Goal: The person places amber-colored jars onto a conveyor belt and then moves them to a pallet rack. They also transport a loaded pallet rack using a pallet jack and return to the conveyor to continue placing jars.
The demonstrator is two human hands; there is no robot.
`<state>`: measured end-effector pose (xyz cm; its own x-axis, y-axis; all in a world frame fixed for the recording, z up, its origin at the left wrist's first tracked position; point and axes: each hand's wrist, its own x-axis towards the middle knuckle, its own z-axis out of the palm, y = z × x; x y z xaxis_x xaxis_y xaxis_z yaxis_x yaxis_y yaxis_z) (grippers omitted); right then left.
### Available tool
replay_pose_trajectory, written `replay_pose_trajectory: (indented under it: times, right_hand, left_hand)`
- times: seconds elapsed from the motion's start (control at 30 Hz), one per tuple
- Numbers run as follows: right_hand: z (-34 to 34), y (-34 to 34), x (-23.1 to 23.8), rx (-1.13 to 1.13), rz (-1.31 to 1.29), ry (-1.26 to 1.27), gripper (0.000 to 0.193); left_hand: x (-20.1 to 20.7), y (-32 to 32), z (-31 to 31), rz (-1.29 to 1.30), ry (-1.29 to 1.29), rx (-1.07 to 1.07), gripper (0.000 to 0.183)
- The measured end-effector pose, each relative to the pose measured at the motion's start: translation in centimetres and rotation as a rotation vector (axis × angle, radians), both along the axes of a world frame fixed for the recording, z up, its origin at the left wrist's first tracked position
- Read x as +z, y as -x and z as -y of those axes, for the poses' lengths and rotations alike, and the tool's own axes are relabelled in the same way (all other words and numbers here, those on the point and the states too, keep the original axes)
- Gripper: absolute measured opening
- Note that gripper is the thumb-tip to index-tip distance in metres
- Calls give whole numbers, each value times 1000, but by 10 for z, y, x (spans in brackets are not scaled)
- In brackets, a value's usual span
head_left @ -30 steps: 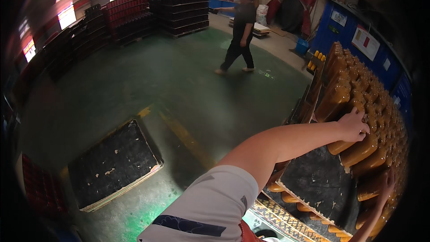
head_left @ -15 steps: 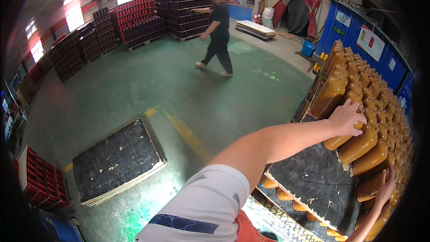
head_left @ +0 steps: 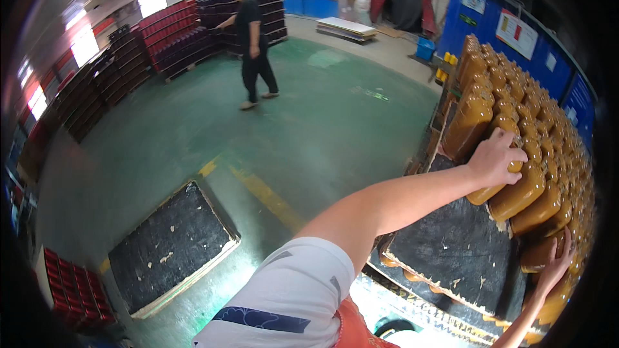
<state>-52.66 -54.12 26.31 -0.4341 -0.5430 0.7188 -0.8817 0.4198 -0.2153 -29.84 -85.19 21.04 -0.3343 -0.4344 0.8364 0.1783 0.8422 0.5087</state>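
Glossy amber-brown bottles [head_left: 529,188] with narrow tops stand packed in rows on a black board [head_left: 445,251] at the right. My left hand [head_left: 496,158] reaches across from the lower middle, its fingers curled round the top of a bottle at the near edge of the rows. Lower down at the far right, my right hand [head_left: 560,258] has its fingers bent over another bottle [head_left: 538,254] in the same edge row. Part of that grip is hidden by the hand itself. More amber bottle parts show beneath the board's front edge.
A low stack of black-topped boards [head_left: 174,245] lies on the green floor at left, with red crates [head_left: 77,287] beyond its near corner. A person in dark clothes [head_left: 251,38] walks near tall pallet stacks [head_left: 171,32]. A blue wall [head_left: 483,16] stands behind the bottles.
The view has swung slightly to the right. The person in dark clothes has walked on toward the left. Both my hands stay on the bottles.
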Motion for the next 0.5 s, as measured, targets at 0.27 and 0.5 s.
replay_pose_trajectory:
  times: [0.27, 0.5]
  right_hand:
    - [-43, -12, -46, -203, -72, 131, 41]
    - [-377, -118, -81, -374, 285, 536, 41]
  left_hand:
    - [-51, 71, 29, 39, 56, -118, 38]
    - [-41, 61, -205, -57, -226, -792, 50]
